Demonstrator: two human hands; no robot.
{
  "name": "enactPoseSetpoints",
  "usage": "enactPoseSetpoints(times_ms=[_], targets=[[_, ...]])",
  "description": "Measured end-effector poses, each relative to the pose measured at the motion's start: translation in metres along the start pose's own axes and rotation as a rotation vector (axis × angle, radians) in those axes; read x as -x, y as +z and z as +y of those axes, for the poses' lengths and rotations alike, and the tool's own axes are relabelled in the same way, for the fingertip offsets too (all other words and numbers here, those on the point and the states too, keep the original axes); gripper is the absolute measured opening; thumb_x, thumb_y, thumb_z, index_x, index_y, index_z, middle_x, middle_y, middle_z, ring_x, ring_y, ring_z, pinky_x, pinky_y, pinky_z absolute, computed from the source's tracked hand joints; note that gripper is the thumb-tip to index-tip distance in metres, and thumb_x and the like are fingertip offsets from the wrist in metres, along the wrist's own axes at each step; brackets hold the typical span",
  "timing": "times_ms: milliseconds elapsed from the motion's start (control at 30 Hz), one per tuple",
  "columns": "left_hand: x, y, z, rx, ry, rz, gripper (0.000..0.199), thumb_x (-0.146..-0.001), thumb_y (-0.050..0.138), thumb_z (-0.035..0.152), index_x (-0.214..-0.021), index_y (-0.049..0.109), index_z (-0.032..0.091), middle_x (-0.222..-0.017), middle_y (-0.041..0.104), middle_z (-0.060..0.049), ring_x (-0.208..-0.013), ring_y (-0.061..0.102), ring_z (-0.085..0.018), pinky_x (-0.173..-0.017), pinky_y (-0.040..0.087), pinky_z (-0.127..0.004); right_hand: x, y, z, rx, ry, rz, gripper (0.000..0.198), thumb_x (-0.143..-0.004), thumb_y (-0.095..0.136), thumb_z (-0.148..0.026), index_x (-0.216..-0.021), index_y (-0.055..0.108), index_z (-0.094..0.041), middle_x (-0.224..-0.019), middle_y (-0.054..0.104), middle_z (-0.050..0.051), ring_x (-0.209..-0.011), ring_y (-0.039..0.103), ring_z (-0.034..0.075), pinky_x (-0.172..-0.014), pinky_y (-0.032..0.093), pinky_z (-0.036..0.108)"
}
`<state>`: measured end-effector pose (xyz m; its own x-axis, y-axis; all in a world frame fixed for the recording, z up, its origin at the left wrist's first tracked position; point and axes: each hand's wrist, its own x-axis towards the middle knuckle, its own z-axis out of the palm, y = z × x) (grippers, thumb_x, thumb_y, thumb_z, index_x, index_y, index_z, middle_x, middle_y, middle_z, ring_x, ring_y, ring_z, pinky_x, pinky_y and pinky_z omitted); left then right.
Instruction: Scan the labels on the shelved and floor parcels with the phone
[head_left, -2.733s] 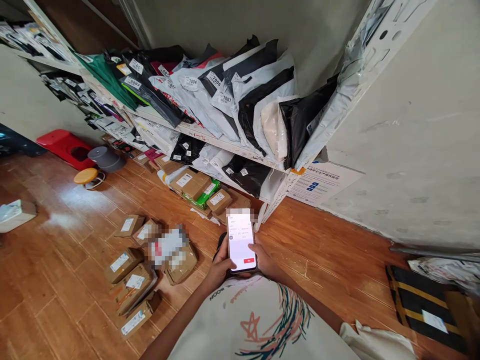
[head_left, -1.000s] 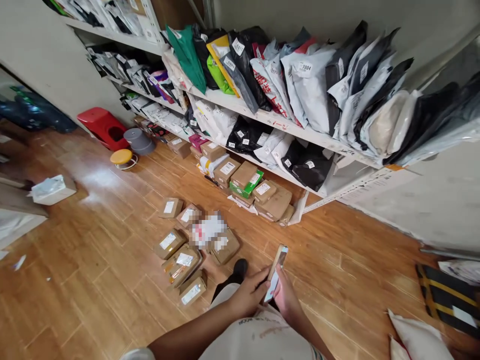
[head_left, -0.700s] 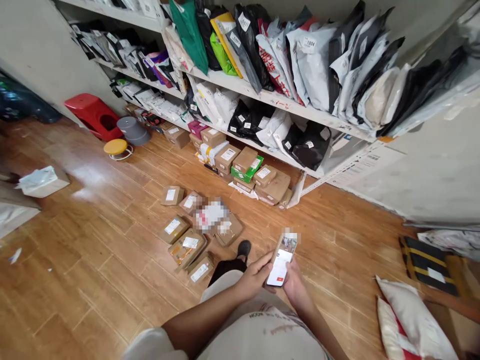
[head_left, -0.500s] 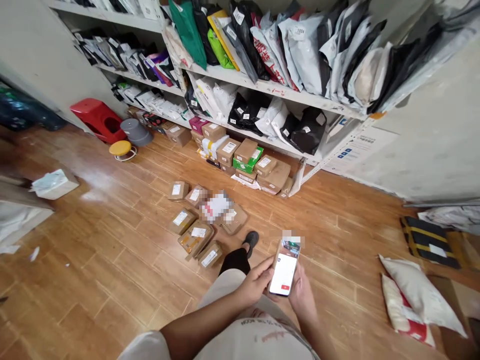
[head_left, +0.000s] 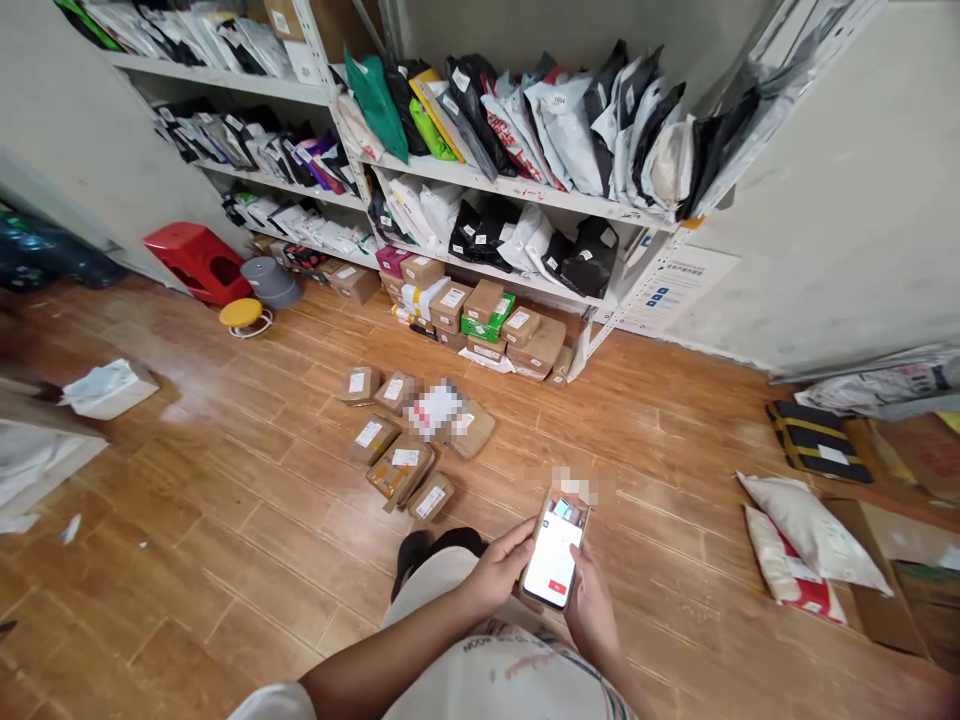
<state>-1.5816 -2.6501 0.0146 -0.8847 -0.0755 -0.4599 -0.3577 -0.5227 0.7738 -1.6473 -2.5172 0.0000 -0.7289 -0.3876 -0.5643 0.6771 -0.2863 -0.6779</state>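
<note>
A lit phone (head_left: 551,555) with a white page and a red button sits low in front of my body. Behind it shows the edge of a brown cardboard box (head_left: 556,494), mostly covered by the phone. My left hand (head_left: 507,568) is closed at the left side of the box and phone. From the right, my right hand (head_left: 591,598) grips the phone, its thumb over the screen. On the floor ahead lie several labelled cardboard parcels (head_left: 401,468), with a blurred white package (head_left: 437,408) among them.
White shelves (head_left: 517,187) full of bagged parcels stand ahead, with stacked boxes (head_left: 450,305) beneath. A red stool (head_left: 187,255), grey bucket (head_left: 271,282) and small yellow stool (head_left: 241,314) are at left. White sacks (head_left: 810,535) and an open carton (head_left: 874,585) lie at right.
The view has shifted right and up, so the shelves show more. My right thumb has moved onto the phone screen. The outstretched foot has drawn back toward my body.
</note>
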Motion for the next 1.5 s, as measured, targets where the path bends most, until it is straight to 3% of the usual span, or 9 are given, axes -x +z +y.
enactPoseSetpoints(times_ms=[67,167,400,700,867,1067,1200,1333,1500], targets=[[0.008,-0.005,-0.004,0.041,-0.028,0.040,0.073,-0.084,0.058,0.060,-0.146,0.044,0.024,-0.120,0.064,-0.014,-0.081,0.067,-0.024,-0.056,0.059,-0.034,0.001,0.005,0.003,0.024,-0.001,-0.033,0.041,-0.079,0.073,-0.040,-0.115,0.061,-0.024,-0.096,0.076,0.002,-0.081,0.071,0.022,-0.074,0.057,0.033],[0.022,-0.018,-0.003,0.087,-0.025,0.141,0.081,-0.081,0.061,0.063,-0.147,0.042,0.021,-0.119,0.064,-0.014,-0.075,0.067,-0.022,-0.054,0.059,-0.033,-0.002,0.018,0.013,0.059,0.004,-0.100,0.041,-0.076,0.075,-0.037,-0.113,0.064,-0.024,-0.097,0.075,0.002,-0.080,0.069,0.022,-0.070,0.056,0.032],[0.063,-0.059,0.016,0.122,-0.026,0.350,0.089,-0.077,0.064,0.066,-0.150,0.037,0.022,-0.132,0.060,-0.015,-0.095,0.066,-0.028,-0.055,0.058,-0.028,-0.002,0.074,0.043,0.075,0.028,-0.269,0.046,-0.077,0.072,-0.034,-0.120,0.061,-0.023,-0.093,0.074,0.001,-0.072,0.065,0.019,-0.065,0.052,0.028],[0.056,-0.127,0.037,0.244,-0.072,0.228,0.090,-0.081,0.067,0.054,-0.154,0.025,0.022,-0.139,0.055,-0.016,-0.102,0.066,-0.029,-0.059,0.058,-0.028,-0.008,0.132,0.073,0.040,-0.041,-0.159,0.047,-0.083,0.068,-0.037,-0.127,0.056,-0.026,-0.109,0.073,0.002,-0.078,0.067,0.018,-0.067,0.051,0.027],[0.045,-0.203,0.071,0.221,-0.161,0.136,0.089,-0.083,0.064,0.055,-0.155,0.021,0.024,-0.139,0.055,-0.014,-0.105,0.066,-0.029,-0.064,0.060,-0.030,-0.043,0.198,0.105,-0.018,-0.083,-0.052,0.043,-0.079,0.073,-0.035,-0.119,0.061,-0.024,-0.103,0.075,0.001,-0.081,0.069,0.020,-0.070,0.052,0.027],[0.025,-0.334,0.133,0.042,-0.271,0.155,0.079,-0.078,0.069,0.055,-0.145,0.042,0.024,-0.140,0.054,-0.012,-0.099,0.067,-0.029,-0.052,0.057,-0.027,-0.102,0.301,0.182,-0.127,-0.086,0.064,0.038,-0.079,0.072,-0.035,-0.114,0.062,-0.026,-0.105,0.074,0.001,-0.086,0.069,0.021,-0.072,0.053,0.028],[-0.009,-0.390,0.160,0.021,-0.321,0.174,0.077,-0.077,0.071,0.054,-0.143,0.045,0.023,-0.129,0.061,-0.013,-0.089,0.068,-0.025,-0.048,0.055,-0.024,-0.145,0.343,0.213,-0.180,-0.076,0.107,0.040,-0.082,0.071,-0.034,-0.119,0.059,-0.027,-0.110,0.073,0.000,-0.089,0.069,0.020,-0.076,0.053,0.028],[-0.067,-0.424,0.146,0.004,-0.365,0.209,0.077,-0.078,0.068,0.057,-0.142,0.042,0.023,-0.125,0.060,-0.013,-0.090,0.066,-0.024,-0.051,0.056,-0.026,-0.209,0.338,0.231,-0.218,-0.052,0.110,0.041,-0.079,0.075,-0.032,-0.117,0.061,-0.027,-0.111,0.074,0.002,-0.092,0.070,0.022,-0.080,0.054,0.032],[-0.156,-0.508,0.058,-0.042,-0.359,0.402,0.075,-0.071,0.068,0.067,-0.130,0.054,0.023,-0.095,0.065,-0.006,-0.083,0.062,-0.020,-0.047,0.048,-0.021,-0.331,0.265,0.300,-0.271,0.007,0.089,0.048,-0.073,0.079,-0.036,-0.117,0.063,-0.027,-0.109,0.075,0.005,-0.089,0.072,0.026,-0.078,0.056,0.037]])
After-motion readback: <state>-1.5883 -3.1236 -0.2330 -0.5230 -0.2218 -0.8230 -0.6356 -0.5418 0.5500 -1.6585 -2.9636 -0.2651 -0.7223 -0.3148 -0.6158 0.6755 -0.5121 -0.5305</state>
